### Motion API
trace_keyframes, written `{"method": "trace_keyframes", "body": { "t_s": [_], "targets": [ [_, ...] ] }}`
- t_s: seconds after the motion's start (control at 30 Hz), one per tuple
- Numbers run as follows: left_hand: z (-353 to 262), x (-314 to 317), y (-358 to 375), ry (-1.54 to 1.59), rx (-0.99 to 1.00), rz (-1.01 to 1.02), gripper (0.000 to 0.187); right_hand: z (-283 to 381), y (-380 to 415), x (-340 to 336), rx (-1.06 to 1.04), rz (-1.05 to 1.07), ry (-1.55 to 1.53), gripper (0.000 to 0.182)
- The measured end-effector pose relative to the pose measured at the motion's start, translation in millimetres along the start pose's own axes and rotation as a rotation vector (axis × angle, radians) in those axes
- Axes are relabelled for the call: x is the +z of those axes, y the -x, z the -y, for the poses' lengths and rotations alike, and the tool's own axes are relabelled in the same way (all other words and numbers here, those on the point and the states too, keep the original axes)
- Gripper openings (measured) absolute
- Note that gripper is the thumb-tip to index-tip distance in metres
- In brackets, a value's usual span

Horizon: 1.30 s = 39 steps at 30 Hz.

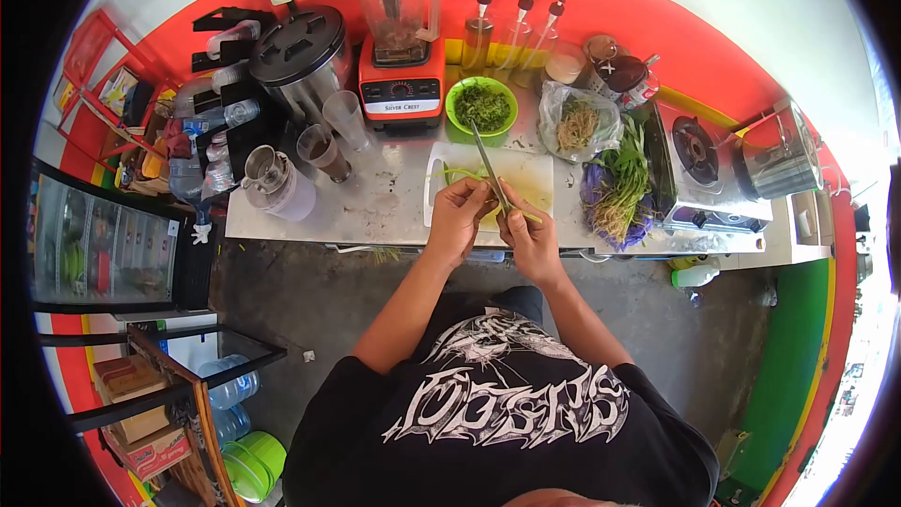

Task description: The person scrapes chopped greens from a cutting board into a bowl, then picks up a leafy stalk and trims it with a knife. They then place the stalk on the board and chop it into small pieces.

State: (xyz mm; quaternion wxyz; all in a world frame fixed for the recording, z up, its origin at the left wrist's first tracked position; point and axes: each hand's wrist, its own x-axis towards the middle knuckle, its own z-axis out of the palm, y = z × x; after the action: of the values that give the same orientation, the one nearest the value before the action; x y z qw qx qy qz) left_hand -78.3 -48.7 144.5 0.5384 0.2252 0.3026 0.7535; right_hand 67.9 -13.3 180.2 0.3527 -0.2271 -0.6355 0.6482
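Note:
A long knife points away from me, its blade tip near the rim of a green bowl of chopped greens. My right hand is closed around the knife's near end, and a pale yellowish end sticks out beside its fingers. Beside the blade, my left hand is closed in a pinch at the end of a thin green stalk; the fingers partly hide what they grip. Both hands are over the near edge of a white cutting board.
Right of the board lie leafy greens with roots and a plastic bag, near a gas stove. A blender, pump bottles, plastic cups and a jug stand on the metal counter.

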Motion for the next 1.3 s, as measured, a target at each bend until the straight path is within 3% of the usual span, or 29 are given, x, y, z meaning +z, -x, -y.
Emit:
{"method": "trace_keyframes", "body": {
  "t_s": [0.2,0.6,0.9,1.0,1.3],
  "targets": [
    [-10.2,3.1,0.6,-0.019,-0.008,-0.079,0.012,-1.9,0.6,-1.1,0.022,-0.001,-0.004,0.047],
    [-0.5,-9.7,2.4,-0.043,-0.016,0.06,0.012,3.1,-0.7,1.9,-0.039,0.041,0.09,0.051],
    [-4.6,-6.5,4.4,-0.02,-0.021,-0.096,0.01,-7.2,0.9,4.7,-0.053,0.045,0.056,0.052],
    [2.4,-19.6,4.2,-0.055,-0.051,0.047,0.014,-6.2,1.3,3.2,-0.037,0.039,0.089,0.053],
    [-3.4,-6.3,5.0,-0.002,-0.028,-0.094,0.017,-8.4,2.5,6.0,-0.045,0.025,0.072,0.053]
  ]
}}
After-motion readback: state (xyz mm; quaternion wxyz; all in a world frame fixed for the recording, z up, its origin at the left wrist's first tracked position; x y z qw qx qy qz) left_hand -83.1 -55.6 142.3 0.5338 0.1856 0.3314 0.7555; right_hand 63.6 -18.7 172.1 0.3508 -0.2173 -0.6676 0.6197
